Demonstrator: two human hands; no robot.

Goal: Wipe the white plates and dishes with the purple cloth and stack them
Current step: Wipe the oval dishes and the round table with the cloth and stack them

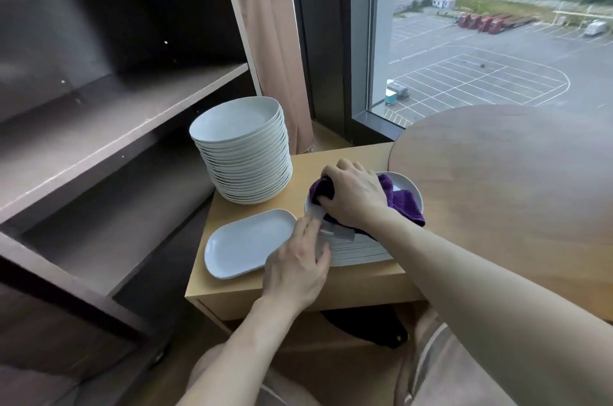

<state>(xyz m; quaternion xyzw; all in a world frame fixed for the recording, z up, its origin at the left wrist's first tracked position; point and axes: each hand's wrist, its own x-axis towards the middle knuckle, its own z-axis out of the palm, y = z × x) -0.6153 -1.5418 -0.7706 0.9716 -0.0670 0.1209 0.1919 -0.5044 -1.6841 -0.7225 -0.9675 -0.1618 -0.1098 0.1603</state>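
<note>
On dish point(404, 180) — purple cloth point(403, 203), right hand point(355, 195)

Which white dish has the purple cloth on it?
The top white dish of the right pile, under the purple cloth in the right hand. The tall stack and single oblong dish are bare.

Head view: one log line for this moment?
right hand: grips purple cloth on top plate | left hand: touches low stack | tall stack: behind
</note>
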